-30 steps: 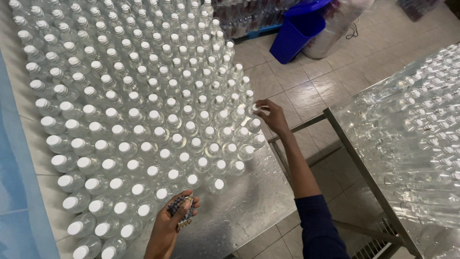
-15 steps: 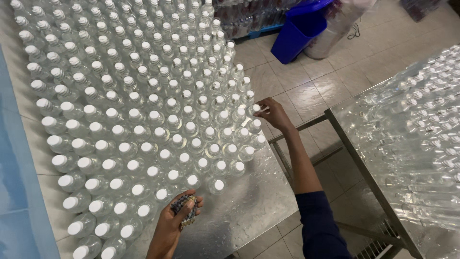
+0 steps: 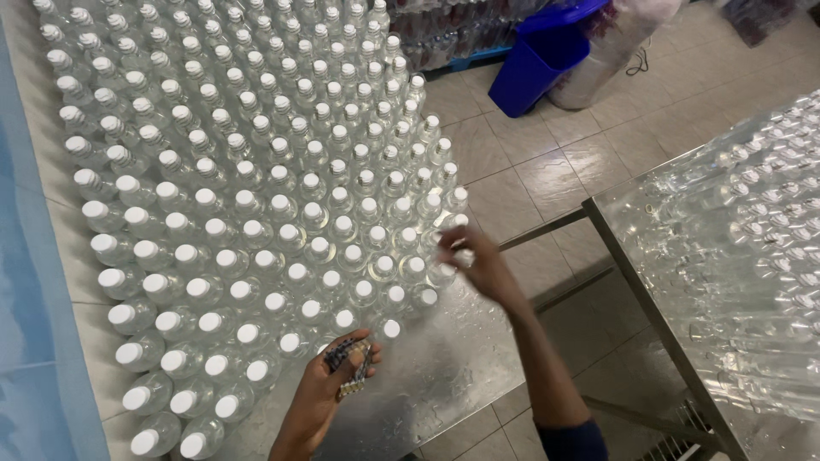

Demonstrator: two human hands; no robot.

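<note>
Left hand (image 3: 329, 388) grip closed on small bundle (image 3: 348, 365); right hand (image 3: 478, 265) pinching bottle cap (image 3: 464, 256).

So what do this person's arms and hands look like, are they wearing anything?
Both hands are bare: no gloves, rings or watch show. The left hand and its wrist are uncovered as far as the picture edge. The right hand is blurred; its forearm is bare up to a dark navy sleeve at the bottom edge.
</note>
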